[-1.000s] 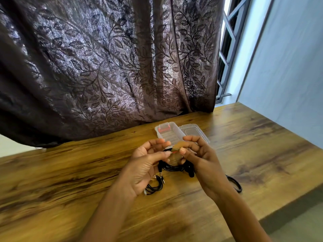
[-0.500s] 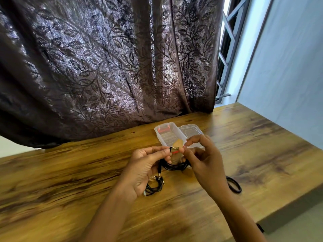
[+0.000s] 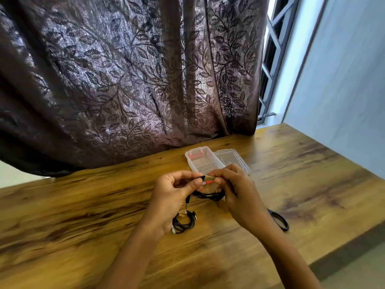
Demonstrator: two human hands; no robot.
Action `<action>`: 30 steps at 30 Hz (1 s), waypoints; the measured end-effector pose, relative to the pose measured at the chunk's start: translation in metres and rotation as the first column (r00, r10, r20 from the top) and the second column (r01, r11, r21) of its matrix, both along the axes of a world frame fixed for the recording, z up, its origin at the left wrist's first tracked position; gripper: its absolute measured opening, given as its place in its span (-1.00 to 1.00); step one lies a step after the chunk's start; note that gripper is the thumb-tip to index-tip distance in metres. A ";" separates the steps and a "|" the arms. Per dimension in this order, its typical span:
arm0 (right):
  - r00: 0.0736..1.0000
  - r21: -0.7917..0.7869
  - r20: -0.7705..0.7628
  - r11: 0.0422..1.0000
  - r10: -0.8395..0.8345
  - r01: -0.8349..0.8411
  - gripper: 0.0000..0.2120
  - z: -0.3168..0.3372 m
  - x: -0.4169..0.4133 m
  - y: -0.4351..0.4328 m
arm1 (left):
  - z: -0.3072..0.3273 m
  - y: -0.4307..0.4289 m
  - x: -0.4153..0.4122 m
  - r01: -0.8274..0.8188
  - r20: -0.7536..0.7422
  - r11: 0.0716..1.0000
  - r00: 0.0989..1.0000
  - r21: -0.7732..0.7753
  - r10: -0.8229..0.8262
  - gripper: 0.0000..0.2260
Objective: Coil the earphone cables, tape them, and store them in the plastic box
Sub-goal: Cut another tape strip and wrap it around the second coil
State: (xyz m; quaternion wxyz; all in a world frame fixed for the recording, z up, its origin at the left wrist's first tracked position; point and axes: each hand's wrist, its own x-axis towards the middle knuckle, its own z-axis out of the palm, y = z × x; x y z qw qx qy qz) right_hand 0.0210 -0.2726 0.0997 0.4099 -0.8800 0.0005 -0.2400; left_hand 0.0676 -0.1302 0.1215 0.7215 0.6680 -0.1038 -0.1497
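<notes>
Curtain (image 3: 125, 80) behind and table (image 3: 83, 215) unchanged. Box (image 3: 205, 165) sits open at the far side of the table, lid (image 3: 232, 160) flat to its right, no cable in it that I can see.

Both hands are up over the table just in front of the box. Left hand (image 3: 173, 197) pinches one end of the coil top, and right hand (image 3: 239, 195) pinches the other. A second ago the fingers were spread with the tape stretched between them; now the fingertips meet.

Held coil (image 3: 208, 195) hangs below the fingers, clear of the table. Second coil (image 3: 183, 223) lies on the table under the left hand. It looks bundled, but taping is unclear. Black loop (image 3: 280, 222) by the right wrist may be a scissors handle.

Tape (image 3: 209, 179) is now folded small around the strands. Judgement: wrap almost closed, press down, then into the box.
</notes>
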 end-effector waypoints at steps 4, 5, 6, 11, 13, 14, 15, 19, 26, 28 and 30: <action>0.991 0.116 -0.099 0.990 0.095 -0.083 -0.76 0.004 0.000 -0.001 | 0.001 -0.001 -0.001 -0.013 0.112 0.998 0.994 0.066 0.006 -0.91; 0.984 0.179 -0.125 0.979 0.123 -0.099 -0.74 0.005 0.000 -0.002 | 0.001 -0.001 0.000 -0.010 0.121 0.997 0.993 0.074 0.001 -0.91; 0.974 0.252 -0.158 0.961 0.160 -0.117 -0.74 0.006 0.000 -0.002 | 0.000 0.000 0.000 -0.004 0.122 0.997 0.992 0.081 -0.006 -0.92; 0.911 0.526 -0.261 0.838 0.320 -0.143 -0.79 0.004 0.005 -0.006 | 0.000 0.001 0.002 0.043 0.042 0.998 0.998 0.054 -0.046 -0.93; 0.906 0.564 -0.254 0.813 0.339 -0.146 -0.78 0.004 0.004 -0.006 | 0.001 0.002 0.003 0.042 0.006 0.999 0.999 0.027 -0.043 -0.92; 0.908 0.578 -0.248 0.804 0.338 -0.141 -0.78 0.004 0.004 -0.005 | 0.002 0.003 0.003 0.042 -0.020 0.999 0.999 0.007 -0.042 -0.93; 0.915 0.587 -0.240 0.799 0.325 -0.130 -0.78 0.005 0.004 -0.005 | 0.002 0.004 0.004 0.045 -0.047 0.999 0.998 -0.017 -0.045 -0.93; 0.937 0.604 -0.151 0.780 0.315 -0.165 -0.76 0.009 0.002 -0.004 | 0.005 0.005 0.006 0.049 -0.154 0.993 0.986 -0.107 -0.066 -0.94; 0.975 0.311 -0.021 0.929 0.219 -0.202 -0.59 0.002 0.001 -0.002 | 0.009 0.007 0.008 0.011 -0.254 0.984 0.966 -0.176 -0.057 -0.92; 0.992 0.154 0.011 0.980 0.128 -0.128 -0.59 -0.001 0.003 0.001 | 0.009 0.007 0.008 0.013 -0.264 0.983 0.963 -0.182 -0.061 -0.93; 0.995 0.027 0.081 0.998 0.062 -0.064 -0.63 -0.001 0.004 0.006 | 0.010 0.006 0.008 0.017 -0.265 0.983 0.962 -0.184 -0.066 -0.93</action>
